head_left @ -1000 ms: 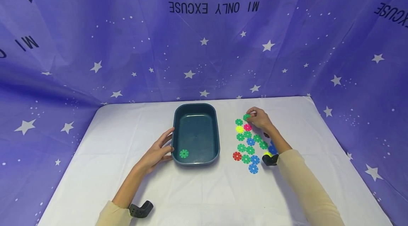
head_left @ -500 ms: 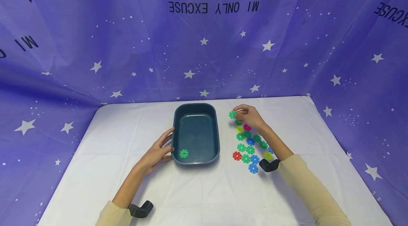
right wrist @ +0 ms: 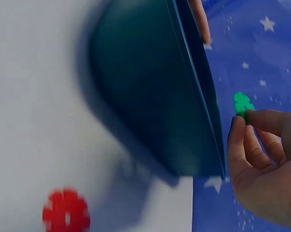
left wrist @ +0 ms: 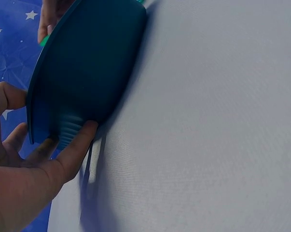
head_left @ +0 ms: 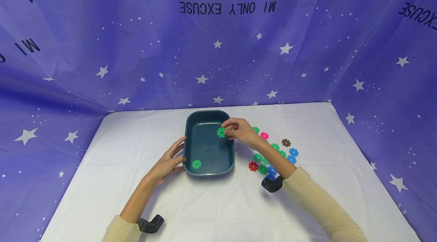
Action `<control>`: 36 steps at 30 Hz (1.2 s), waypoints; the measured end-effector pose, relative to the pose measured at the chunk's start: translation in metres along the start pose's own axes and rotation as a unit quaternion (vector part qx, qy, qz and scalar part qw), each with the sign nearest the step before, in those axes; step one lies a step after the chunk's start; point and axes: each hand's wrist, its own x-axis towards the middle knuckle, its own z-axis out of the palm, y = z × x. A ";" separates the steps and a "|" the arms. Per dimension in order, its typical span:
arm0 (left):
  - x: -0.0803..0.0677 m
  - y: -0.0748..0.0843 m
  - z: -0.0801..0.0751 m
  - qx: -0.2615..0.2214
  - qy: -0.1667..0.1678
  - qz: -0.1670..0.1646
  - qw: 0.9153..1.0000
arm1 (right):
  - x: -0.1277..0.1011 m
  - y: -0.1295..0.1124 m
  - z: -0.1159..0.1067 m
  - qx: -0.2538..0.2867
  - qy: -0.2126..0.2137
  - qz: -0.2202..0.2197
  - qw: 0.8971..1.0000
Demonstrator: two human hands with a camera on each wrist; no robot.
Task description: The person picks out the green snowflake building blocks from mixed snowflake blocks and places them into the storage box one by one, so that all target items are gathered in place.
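One green disc (head_left: 221, 132) pinched in right hand (head_left: 241, 131) fingers, held over teal tray (head_left: 209, 172). Left hand (head_left: 168, 164) fingers lay straight against tray side. Second green disc (head_left: 196, 164) already inside. Step: drop-in. Next likely needed: release.

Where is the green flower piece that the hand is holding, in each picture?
Head view: the held green piece is pinched by the right hand, over the far right part of the blue tray.
Left wrist view: only a green sliver shows past the tray's far rim, at top left.
Right wrist view: it sits at the fingertips, right of the tray's rim.
Shared landmark: the blue tray.
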 end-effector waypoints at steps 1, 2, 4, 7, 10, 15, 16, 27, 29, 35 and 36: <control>0.000 0.000 0.000 -0.001 0.001 -0.001 1.000 | 0.001 -0.001 0.005 -0.001 -0.006 -0.003 1.000; 0.000 0.000 0.001 -0.002 0.001 -0.001 1.000 | 0.002 -0.002 0.011 0.001 -0.013 -0.006 1.000; 0.000 0.001 0.001 -0.003 0.003 -0.002 1.000 | 0.006 -0.002 0.021 -0.005 -0.021 -0.010 1.000; 0.000 0.002 0.002 -0.004 0.003 -0.002 1.000 | 0.009 -0.003 0.037 -0.014 -0.027 -0.014 0.999; 0.000 0.002 0.001 -0.003 0.001 -0.002 1.000 | 0.014 -0.001 0.051 -0.023 -0.029 -0.017 0.999; 0.001 0.002 0.000 0.002 -0.002 -0.001 1.000 | 0.022 0.008 0.070 -0.062 -0.019 -0.003 0.998; 0.001 0.002 0.000 0.003 -0.003 -0.001 1.000 | 0.023 0.010 0.073 -0.070 -0.017 0.003 0.997; 0.000 0.002 0.000 -0.005 -0.008 0.001 1.000 | 0.031 0.027 0.092 -0.144 -0.023 0.051 0.988; 0.000 0.002 0.000 -0.006 -0.009 0.000 1.000 | 0.032 0.028 0.094 -0.161 -0.025 0.049 0.985; 0.000 0.002 0.000 -0.005 -0.009 -0.002 1.000 | 0.033 0.028 0.097 -0.193 -0.033 0.041 0.980; 0.000 0.002 0.000 -0.005 -0.009 -0.002 1.000 | 0.033 0.027 0.097 -0.198 -0.035 0.040 0.979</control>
